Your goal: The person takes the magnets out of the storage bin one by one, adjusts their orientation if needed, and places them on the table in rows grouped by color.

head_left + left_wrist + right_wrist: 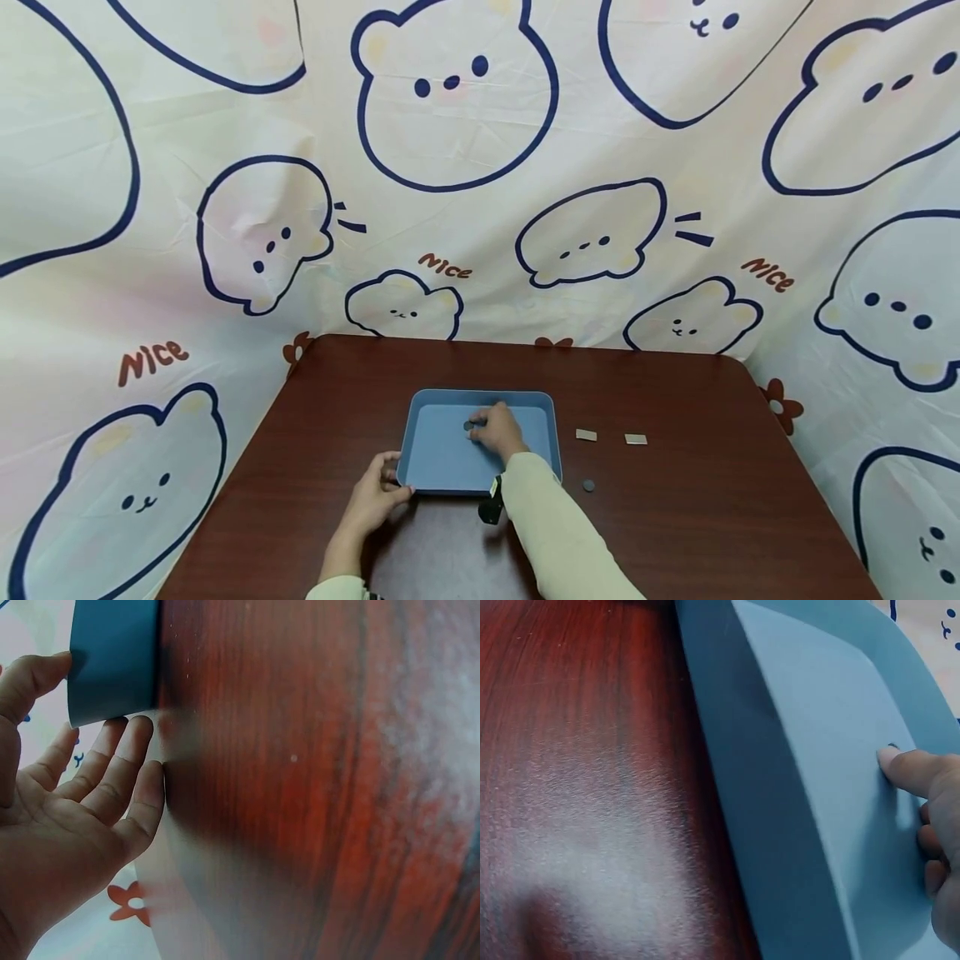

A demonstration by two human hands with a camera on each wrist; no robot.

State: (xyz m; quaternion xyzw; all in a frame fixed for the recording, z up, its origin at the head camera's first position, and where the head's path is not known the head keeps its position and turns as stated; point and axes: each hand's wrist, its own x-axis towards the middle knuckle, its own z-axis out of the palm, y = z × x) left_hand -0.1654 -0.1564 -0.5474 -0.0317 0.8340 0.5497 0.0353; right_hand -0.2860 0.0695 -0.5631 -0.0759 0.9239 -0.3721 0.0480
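A shallow blue tray (pixel 450 482) with rounded corners lies on the brown table. My left hand (pixel 372 493) holds its near left corner, thumb at the front wall and fingers along the left side. In the left wrist view the fingertips (pixel 139 727) meet the wall of the tray (pixel 112 667). Over the tray floor my right hand (pixel 498 429) pinches a small dark round disc (pixel 468 425) between thumb and forefinger. Most of that disc is hidden in the right wrist view, where only a dark edge (pixel 893 745) shows by the fingertip.
Right of the tray lie two small pale rectangular pieces (pixel 586 435) (pixel 636 439). A grey round disc (pixel 588 486) sits nearer to me, beside the right sleeve (pixel 558 521). Behind the brown table (pixel 690 517) hangs a cloth printed with bear faces (pixel 457 125).
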